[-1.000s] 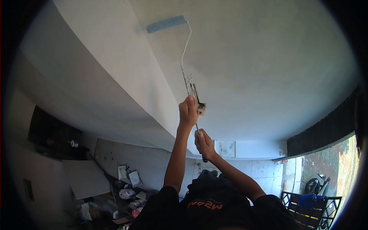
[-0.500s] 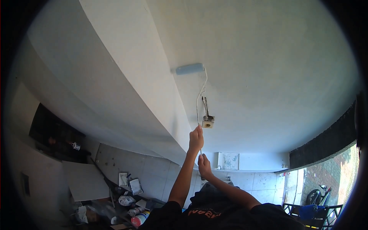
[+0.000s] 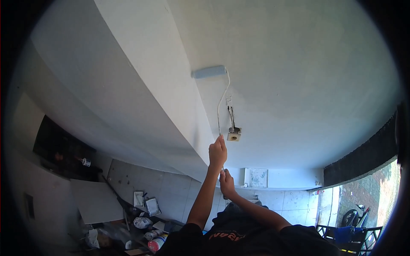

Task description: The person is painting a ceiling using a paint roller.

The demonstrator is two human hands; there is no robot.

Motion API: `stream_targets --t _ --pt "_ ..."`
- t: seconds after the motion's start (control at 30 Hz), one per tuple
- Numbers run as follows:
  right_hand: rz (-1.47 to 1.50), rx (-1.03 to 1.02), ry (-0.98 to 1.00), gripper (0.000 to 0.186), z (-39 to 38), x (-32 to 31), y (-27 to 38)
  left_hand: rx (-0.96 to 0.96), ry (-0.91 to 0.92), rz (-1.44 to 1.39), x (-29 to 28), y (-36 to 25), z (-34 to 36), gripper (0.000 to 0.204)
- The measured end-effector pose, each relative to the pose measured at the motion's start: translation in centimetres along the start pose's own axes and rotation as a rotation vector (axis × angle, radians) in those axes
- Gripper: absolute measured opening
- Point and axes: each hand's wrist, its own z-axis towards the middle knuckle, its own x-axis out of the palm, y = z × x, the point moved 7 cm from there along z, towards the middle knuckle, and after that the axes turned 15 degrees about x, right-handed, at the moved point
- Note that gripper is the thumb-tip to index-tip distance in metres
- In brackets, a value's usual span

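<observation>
Roller: slightly nearer the corner than last frame, apparently on the wall above the socket.
Left hand: fingers round the rod.
Right hand: likewise, lower.
Stroke: seemingly mid-roll; next calls for even pressure.

Black short-sleeved T-shirt, cloth bunched in folds at the front; loose dark sleeves. Orange lettering across chest. Forearms bare; left hand, right hand ungloved.
</observation>
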Motion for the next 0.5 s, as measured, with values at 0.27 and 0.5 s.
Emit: stream_targets --t 0.27,0.5 --pt "0.1 -0.107 0.062 0.032 1.2 2.9 6.8 0.011 -0.006 0.037 -5.0 -2.0 6.4 0.032" --pt "0.0 -0.011 0.021 0.035 0.1 4.2 1.4 0.019 -0.022 0.105 -3.1 0.4 2.1 0.034"
